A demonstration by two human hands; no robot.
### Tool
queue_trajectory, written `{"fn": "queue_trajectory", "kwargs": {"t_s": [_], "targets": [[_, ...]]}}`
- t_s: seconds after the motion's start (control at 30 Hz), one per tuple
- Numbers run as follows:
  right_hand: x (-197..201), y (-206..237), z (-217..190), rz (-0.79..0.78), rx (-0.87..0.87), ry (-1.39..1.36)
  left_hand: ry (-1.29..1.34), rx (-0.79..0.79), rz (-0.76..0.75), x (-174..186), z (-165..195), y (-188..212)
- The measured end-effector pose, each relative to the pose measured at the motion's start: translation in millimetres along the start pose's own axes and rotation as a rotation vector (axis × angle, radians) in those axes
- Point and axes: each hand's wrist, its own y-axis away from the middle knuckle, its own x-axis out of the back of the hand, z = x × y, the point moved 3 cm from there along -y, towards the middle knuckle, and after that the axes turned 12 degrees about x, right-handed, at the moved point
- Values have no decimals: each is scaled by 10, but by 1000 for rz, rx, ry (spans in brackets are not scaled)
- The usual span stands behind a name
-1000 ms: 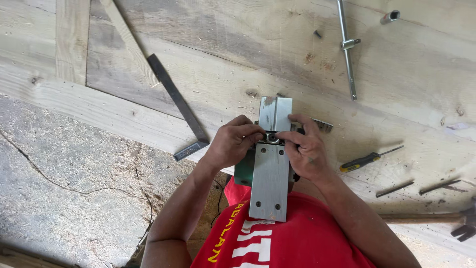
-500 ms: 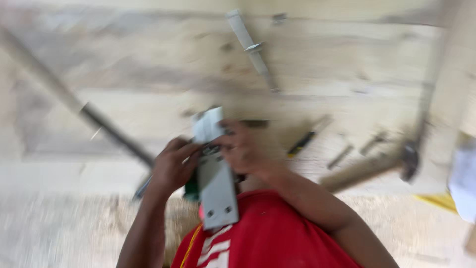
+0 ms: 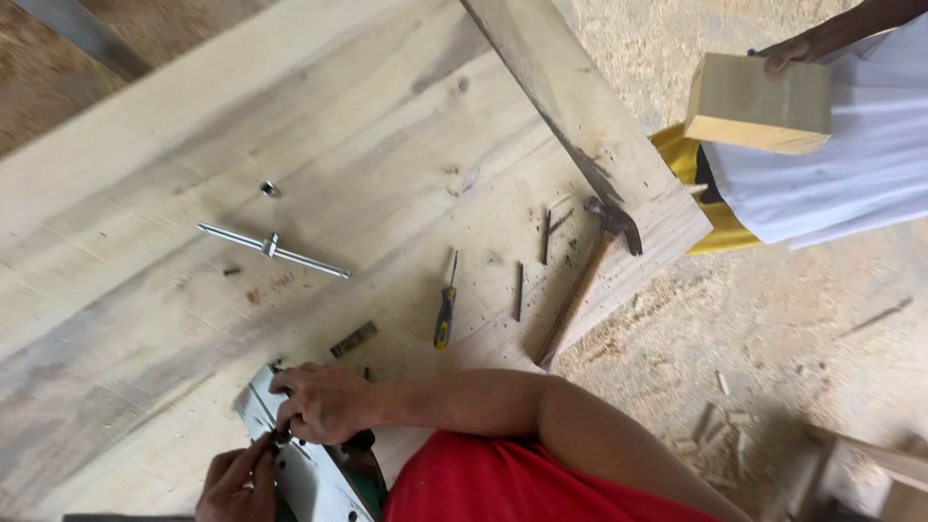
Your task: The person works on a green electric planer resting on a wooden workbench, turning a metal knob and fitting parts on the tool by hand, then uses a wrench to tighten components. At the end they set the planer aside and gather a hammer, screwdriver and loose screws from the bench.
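My right hand [image 3: 324, 401] lies over the grey metal base of an upturned electric planer [image 3: 300, 474] with a green body, at the bottom left on the wooden bench top [image 3: 319, 145]. My left hand [image 3: 237, 478] grips the planer from below, its fingertips pinching at a small dark part on the base, right beside my right hand. My red shirt hides the planer's lower end.
On the bench lie a T-bar wrench [image 3: 275, 249], a small nut [image 3: 271, 188], a yellow-handled screwdriver [image 3: 445, 314], a short metal strip [image 3: 353, 338], two dark pins [image 3: 519, 290] and a hammer [image 3: 590, 271]. At the right another person in white holds a wooden block [image 3: 759, 101]. Sawdust covers the floor.
The view has swung and rotated, so bench and tools sit differently and the other person has come into sight. Both hands have stayed on the planer.
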Motion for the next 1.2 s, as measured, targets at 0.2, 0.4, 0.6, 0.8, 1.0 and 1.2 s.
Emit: {"fn": "queue_trajectory", "kwargs": {"t_s": [0.2, 0.4, 0.6, 0.8, 1.0, 1.2], "targets": [[66, 6, 93, 5, 70, -19, 160, 213, -137, -117, 139, -15], [198, -30, 132, 91, 142, 10, 308, 273, 10, -52, 557, -8], [349, -65, -8, 19, 91, -34, 360, 294, 60, 72, 729, 119], [403, -157, 56, 39, 167, 27, 233, 145, 198, 108, 959, 167], [428, -188, 422, -5, 322, 157, 61, 191, 155, 22, 1043, 100], [285, -575, 667, -41, 277, 275, 177, 103, 288, -22, 1096, -50]]}}
